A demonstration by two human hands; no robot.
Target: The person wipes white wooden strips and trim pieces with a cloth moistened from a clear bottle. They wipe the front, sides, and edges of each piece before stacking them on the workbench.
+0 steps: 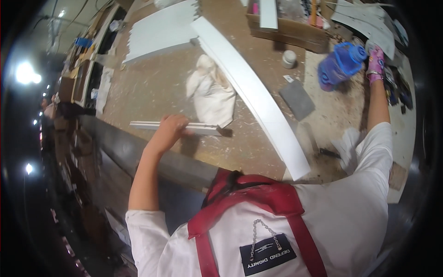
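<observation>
My bare left hand (173, 128) is closed over a narrow white grooved strip (203, 129) that lies near the front edge of the workbench. At the far right my right hand (375, 63), in a pink patterned glove, reaches out beside a blue translucent jug (340, 67). Something small and greyish shows by its fingertips, but I cannot make out whether the fingers hold it. A long white panel (258, 99) slants across the middle of the bench. Left of that panel lies a crumpled whitish cloth (213, 97), just beyond the strip.
A wide white sheet with jagged ends (161, 30) lies at the back left. Behind the long panel are a cardboard box (288, 37) of odds and ends, a small white jar (289, 59) and a grey square pad (297, 100). Dark tools (399, 87) lie at the right edge.
</observation>
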